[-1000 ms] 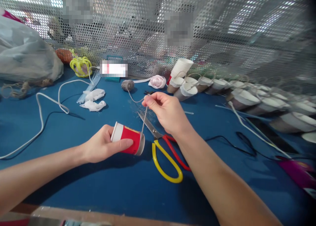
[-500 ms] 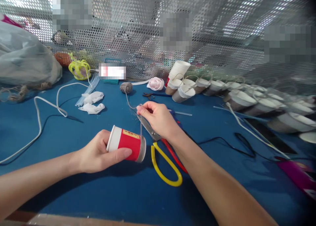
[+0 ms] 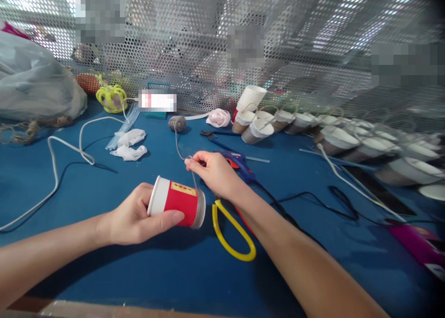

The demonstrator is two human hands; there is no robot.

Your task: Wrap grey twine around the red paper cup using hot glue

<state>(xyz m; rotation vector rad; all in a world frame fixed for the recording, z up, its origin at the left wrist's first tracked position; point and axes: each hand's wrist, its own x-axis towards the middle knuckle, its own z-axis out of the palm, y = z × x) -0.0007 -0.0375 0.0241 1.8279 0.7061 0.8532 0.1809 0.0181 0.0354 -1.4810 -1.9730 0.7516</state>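
Observation:
A red and white paper cup lies tipped on its side in my left hand, its rim to the left. Grey yarn is wound round the base end of the cup. From there a strand of grey yarn runs up to my right hand, pinched between thumb and forefinger. The strand continues to a grey yarn ball further back on the blue table. Under my right hand and forearm lie scissors; one yellow handle shows, and the blades are hidden.
Beyond my right hand sit a blue glue gun and pliers. Several yarn-wrapped cups line the right back. White ribbon, crumpled white plastic, a white cable and a plastic bag lie around. Perforated metal mesh stands behind.
My right hand has moved left and slightly down with the yarn strand, now covering the scissor blades and uncovering more of the glue gun. The cup in my left hand has barely shifted.

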